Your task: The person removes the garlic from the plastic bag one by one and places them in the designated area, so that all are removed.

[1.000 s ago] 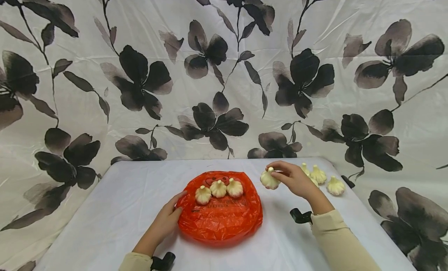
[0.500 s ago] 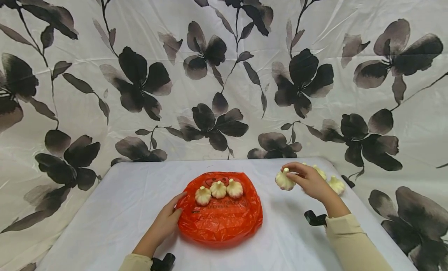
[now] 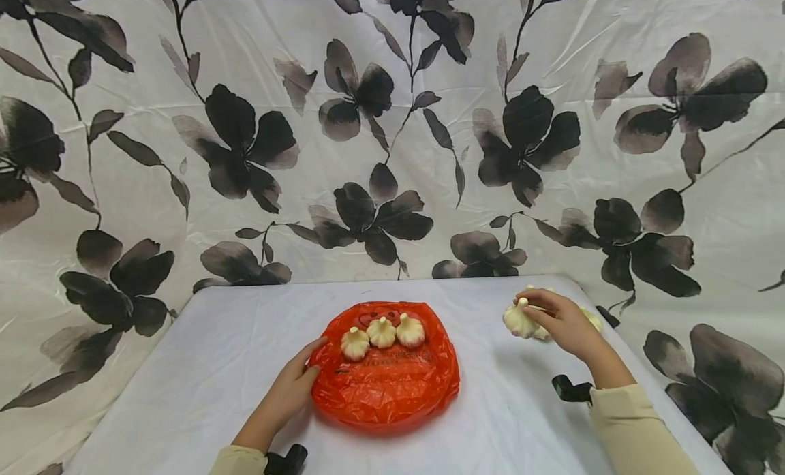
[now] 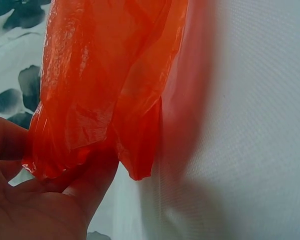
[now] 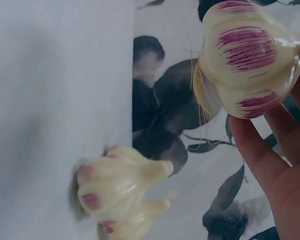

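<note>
A crinkled red plastic bag [image 3: 386, 393] lies in a rounded shape mid-table. On its upper part sit three garlic bulbs [image 3: 381, 332] in a row. My left hand [image 3: 288, 390] grips the bag's left edge; the left wrist view shows fingers and thumb around the bunched red plastic [image 4: 95, 100]. At the right, my right hand [image 3: 567, 325] pinches another garlic bulb [image 3: 518, 322] near its stem. Purple streaks and thin roots show on this held bulb [image 5: 247, 55] in the right wrist view. It is raised above the table and partly covers the bulbs behind it in the head view.
Several more garlic bulbs [image 3: 592, 318] lie at the table's back right corner, mostly behind my right hand; two bulbs [image 5: 120, 185] show near the table edge in the right wrist view. A floral curtain [image 3: 374, 223] hangs behind the white table [image 3: 202, 352].
My right hand has moved right with its garlic bulb, away from the red bag and toward the bulbs in the corner. My left hand and the three bulbs on the bag stay put.
</note>
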`<move>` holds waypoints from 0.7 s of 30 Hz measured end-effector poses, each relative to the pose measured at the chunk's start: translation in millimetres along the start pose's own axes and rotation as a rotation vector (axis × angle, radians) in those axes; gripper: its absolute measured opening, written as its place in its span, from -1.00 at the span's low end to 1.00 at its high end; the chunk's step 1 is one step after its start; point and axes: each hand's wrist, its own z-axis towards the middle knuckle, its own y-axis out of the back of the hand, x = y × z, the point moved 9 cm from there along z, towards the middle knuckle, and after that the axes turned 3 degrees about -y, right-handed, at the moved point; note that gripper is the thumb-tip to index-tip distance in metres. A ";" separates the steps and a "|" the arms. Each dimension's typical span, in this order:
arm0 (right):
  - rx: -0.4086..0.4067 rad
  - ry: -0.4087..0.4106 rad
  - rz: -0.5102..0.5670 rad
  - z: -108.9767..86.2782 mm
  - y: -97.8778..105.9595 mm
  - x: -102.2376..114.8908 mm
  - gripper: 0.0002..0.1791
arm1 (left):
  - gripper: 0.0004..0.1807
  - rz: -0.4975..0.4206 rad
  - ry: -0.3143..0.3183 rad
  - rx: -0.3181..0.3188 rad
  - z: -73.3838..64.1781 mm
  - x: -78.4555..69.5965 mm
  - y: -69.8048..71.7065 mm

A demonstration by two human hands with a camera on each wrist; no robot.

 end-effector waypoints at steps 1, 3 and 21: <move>-0.004 -0.008 -0.007 -1.3 1.5 -2.1 -0.62 | -0.42 0.002 0.003 0.000 0.3 0.4 0.0; -0.010 -0.027 -0.017 -4.0 4.7 -6.5 -0.62 | -0.42 0.000 0.006 0.000 1.0 1.2 -0.1; -0.056 -0.152 -0.102 -28.6 31.3 -35.7 -0.54 | -0.42 -0.009 -0.001 -0.003 2.1 0.4 -1.3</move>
